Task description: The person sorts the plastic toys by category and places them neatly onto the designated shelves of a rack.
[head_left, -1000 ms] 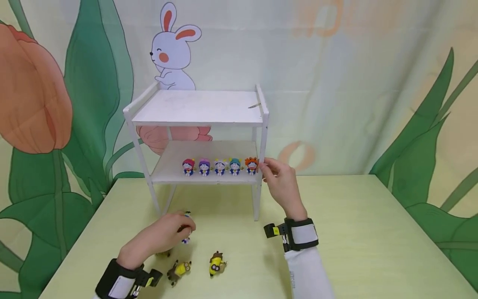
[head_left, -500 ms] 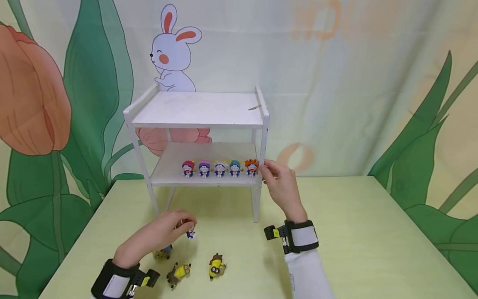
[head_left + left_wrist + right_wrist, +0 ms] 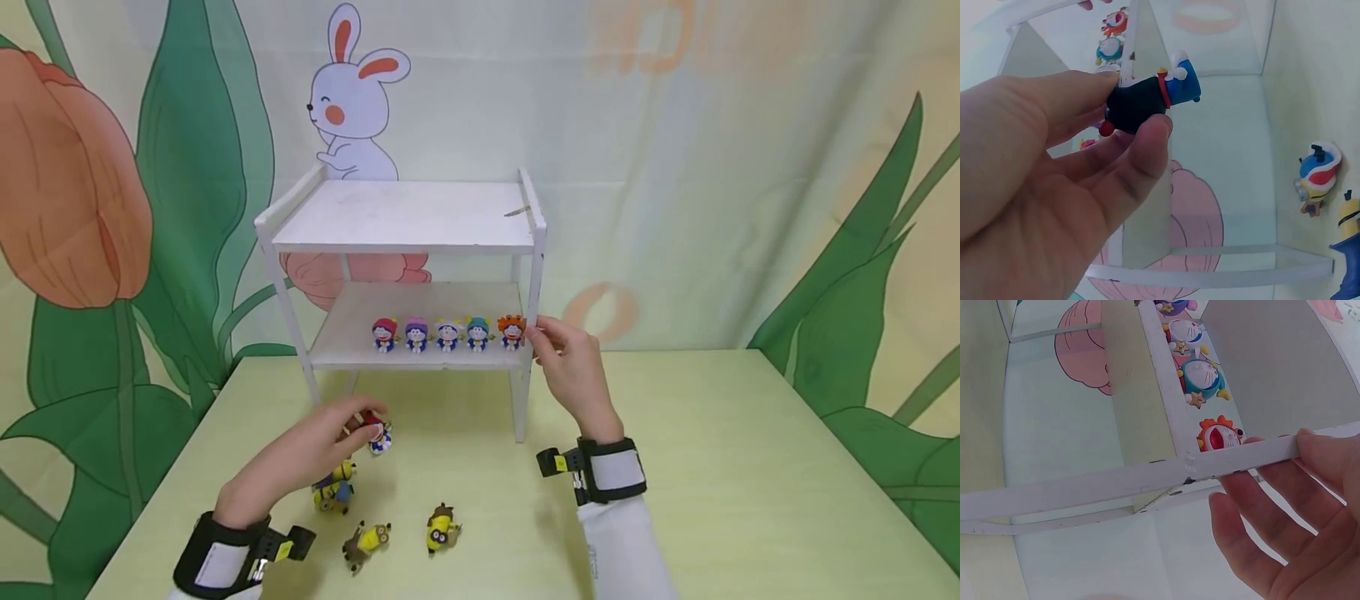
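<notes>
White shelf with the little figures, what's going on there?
A person is handling small toys. The left hand holds a blue figure in front of the white shelf, and the right hand grips the shelf's right front post. Five figures in coloured hats are lined up on the lower board, and several yellow figures are on the table.

A dark-and-blue figurine (image 3: 1138,103) with a red collar is held nearly upright, midair.
</notes>
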`<action>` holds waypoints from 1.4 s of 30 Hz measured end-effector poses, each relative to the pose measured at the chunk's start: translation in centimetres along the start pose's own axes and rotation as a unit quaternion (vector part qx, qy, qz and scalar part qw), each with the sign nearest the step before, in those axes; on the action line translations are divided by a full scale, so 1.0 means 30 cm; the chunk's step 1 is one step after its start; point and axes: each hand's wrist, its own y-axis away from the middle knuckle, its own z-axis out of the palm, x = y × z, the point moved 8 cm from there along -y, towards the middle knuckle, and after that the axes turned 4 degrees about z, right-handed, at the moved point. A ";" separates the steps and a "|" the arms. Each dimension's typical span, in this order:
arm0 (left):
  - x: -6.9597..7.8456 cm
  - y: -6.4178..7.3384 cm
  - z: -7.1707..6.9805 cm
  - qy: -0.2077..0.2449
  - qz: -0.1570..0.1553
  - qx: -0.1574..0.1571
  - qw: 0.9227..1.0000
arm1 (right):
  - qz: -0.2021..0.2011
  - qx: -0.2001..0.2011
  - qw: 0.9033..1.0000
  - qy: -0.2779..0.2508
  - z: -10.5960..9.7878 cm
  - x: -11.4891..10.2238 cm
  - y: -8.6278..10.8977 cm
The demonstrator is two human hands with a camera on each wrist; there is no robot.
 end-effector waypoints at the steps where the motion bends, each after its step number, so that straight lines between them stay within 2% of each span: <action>1: -0.003 -0.001 -0.009 0.000 -0.004 0.004 1.000 | -0.001 0.000 1.000 0.001 -0.002 0.000 0.000; 7: -0.010 -0.008 -0.058 0.002 -0.013 0.032 0.999 | 0.002 0.005 1.000 0.000 -0.009 0.002 -0.001; 17: -0.006 0.002 -0.150 -0.016 0.013 0.096 0.995 | 0.006 -0.004 1.000 -0.012 0.001 -0.002 -0.001; 23: -0.003 -0.026 -0.185 -0.031 0.015 0.128 0.991 | 0.008 0.000 1.000 -0.003 -0.011 0.003 -0.003; 30: 0.013 -0.054 -0.244 -0.043 0.008 0.193 0.980 | 0.008 -0.003 1.000 -0.020 -0.007 0.005 -0.004; 37: 0.035 -0.080 -0.281 -0.070 0.042 0.251 0.965 | 0.005 0.003 1.000 -0.023 -0.010 0.010 -0.004; 42: 0.030 -0.085 -0.293 -0.081 0.031 0.259 0.962 | 0.006 -0.001 1.000 -0.018 -0.007 0.014 -0.003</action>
